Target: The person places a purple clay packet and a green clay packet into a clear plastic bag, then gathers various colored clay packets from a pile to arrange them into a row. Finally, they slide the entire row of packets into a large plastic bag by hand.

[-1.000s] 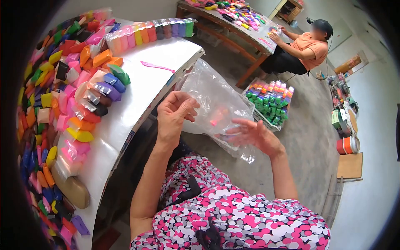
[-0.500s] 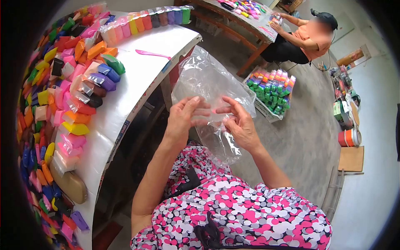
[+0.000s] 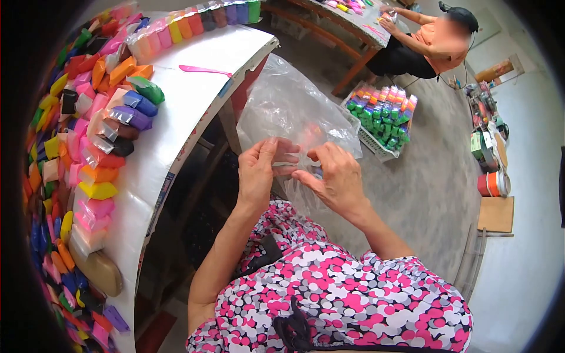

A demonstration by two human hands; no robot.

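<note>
A large clear plastic bag (image 3: 282,97) hangs in front of me, with its crumpled lower part between my hands. My left hand (image 3: 256,176) grips the bag's near edge, thumb on the near side and its fingers showing through the film. Facing it, my right hand (image 3: 338,182) has curled fingers and a thumb pointing left, with film between them. A faint reddish patch shows through the bag above the right hand; what it is I cannot make out.
Left stands a white table (image 3: 212,56) with heaped colourful packets (image 3: 94,170), a row of packets in clear wrap (image 3: 194,26), a pink plastic knife-like tool (image 3: 205,70) and a tan oval object (image 3: 96,266). A white basket (image 3: 376,147) of packets stands on the floor. Another person (image 3: 435,44) sits at a farther table.
The bag's shiny lower part has dropped and bunched between my hands. My right hand has turned, its thumb now reaching left. The view has shifted slightly.
</note>
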